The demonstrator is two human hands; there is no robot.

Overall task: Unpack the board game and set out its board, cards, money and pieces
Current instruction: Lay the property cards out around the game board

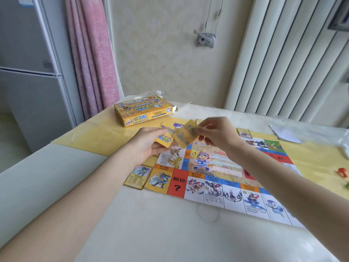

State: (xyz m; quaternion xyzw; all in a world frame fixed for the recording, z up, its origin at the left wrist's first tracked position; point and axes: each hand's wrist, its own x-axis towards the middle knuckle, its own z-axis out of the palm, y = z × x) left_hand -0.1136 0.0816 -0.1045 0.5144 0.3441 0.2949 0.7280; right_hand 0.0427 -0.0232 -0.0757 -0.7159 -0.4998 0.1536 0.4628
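Home: fridge (pixel 28 72), curtain (pixel 92 53), radiator (pixel 283 57)

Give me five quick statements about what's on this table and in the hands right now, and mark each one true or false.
1. The game board lies unfolded flat on the table. True.
2. The left hand is empty. False: it holds a stack of yellow cards.
3. The right hand pinches a yellow card above the board. True.
4. The yellow game box sits on top of the board. False: it lies on the table beyond the board's far left corner.
5. A single card lies on the table beside the board's near left corner. True.
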